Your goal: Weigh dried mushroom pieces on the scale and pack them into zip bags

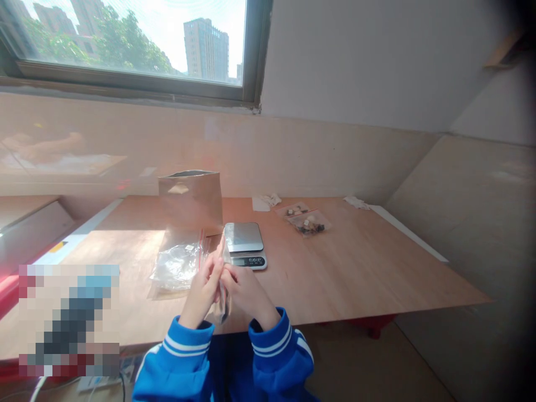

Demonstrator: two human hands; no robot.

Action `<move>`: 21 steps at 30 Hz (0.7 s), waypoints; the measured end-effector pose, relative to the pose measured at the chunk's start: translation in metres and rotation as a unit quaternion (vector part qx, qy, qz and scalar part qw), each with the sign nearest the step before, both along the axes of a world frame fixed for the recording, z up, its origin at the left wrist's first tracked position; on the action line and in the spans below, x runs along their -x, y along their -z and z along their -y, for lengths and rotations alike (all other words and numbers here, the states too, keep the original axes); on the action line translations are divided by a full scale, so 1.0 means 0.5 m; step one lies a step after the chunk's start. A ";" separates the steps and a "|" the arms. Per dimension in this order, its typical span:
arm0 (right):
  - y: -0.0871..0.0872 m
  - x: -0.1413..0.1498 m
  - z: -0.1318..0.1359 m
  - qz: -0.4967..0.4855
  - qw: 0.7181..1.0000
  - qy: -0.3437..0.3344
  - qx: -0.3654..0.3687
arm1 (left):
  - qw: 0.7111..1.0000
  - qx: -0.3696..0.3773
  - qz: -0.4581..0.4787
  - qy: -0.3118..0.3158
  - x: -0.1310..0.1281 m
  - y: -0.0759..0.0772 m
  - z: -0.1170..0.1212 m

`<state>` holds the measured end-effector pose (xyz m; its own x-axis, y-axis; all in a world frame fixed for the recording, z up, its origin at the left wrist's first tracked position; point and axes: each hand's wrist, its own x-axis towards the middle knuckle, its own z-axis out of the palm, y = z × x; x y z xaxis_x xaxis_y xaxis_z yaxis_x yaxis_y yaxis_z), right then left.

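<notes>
My left hand (208, 282) and my right hand (245, 287) meet just in front of the kitchen scale (245, 237). Between them they pinch a small clear plastic bag (223, 312), which hangs down near the table's front edge with something dark low inside it. The fingers hide most of its upper part. The scale has a steel plate and a dark display strip with buttons. Left of the scale lies a stack of clear zip bags (178, 268), close to my left hand. Behind the stack stands a brown paper bag (190, 201) with its top open.
Two filled zip bags (310, 222) lie behind and right of the scale on the wooden table (355, 262). Crumpled white scraps (268, 201) rest at the back edge. A blurred-out patch (69, 321) covers the left front; a white cable (38, 388) runs below it.
</notes>
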<state>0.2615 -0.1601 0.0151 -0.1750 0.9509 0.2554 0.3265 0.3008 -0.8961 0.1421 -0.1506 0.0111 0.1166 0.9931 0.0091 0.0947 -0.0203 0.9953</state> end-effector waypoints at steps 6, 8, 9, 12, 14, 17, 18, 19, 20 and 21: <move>0.004 -0.012 -0.003 -0.037 0.999 -0.024 0.007 | 0.999 -0.001 0.049 0.012 -0.004 -0.010 0.008; 0.004 -0.011 -0.002 -0.050 0.999 -0.021 -0.003 | 0.999 -0.008 0.047 0.015 -0.009 -0.009 0.011; 0.004 -0.010 -0.003 -0.055 0.998 -0.013 -0.010 | 0.999 -0.014 0.046 0.012 -0.012 -0.009 0.012; 0.007 -0.016 -0.007 -0.067 0.997 0.035 -0.027 | 0.998 -0.028 0.063 -0.012 -0.015 -0.008 0.013; 0.012 -0.036 -0.012 -0.098 0.991 0.091 -0.030 | 0.994 -0.047 0.089 -0.047 -0.008 -0.008 0.009; 0.020 -0.083 -0.017 -0.182 0.962 0.203 -0.028 | 0.989 -0.070 0.100 -0.088 0.020 -0.012 -0.001; 0.021 -0.098 -0.016 -0.217 0.946 0.239 -0.024 | 0.988 -0.068 0.098 -0.095 0.031 -0.014 -0.004; 0.020 -0.111 -0.015 -0.254 0.930 0.263 -0.018 | 0.988 -0.064 0.097 -0.105 0.042 -0.016 -0.006; 0.018 -0.121 -0.012 -0.292 0.916 0.274 -0.011 | 0.986 -0.061 0.099 -0.116 0.051 -0.018 -0.008; 0.014 -0.127 -0.008 -0.327 0.904 0.275 -0.007 | 0.984 -0.061 0.103 -0.131 0.058 -0.020 -0.010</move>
<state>0.3251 -0.1563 0.0082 0.5165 0.8439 0.1450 -0.1683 0.2661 -0.9492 0.1130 -0.1457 0.0210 -0.1599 0.9790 0.1268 -0.0909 -0.1425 0.9856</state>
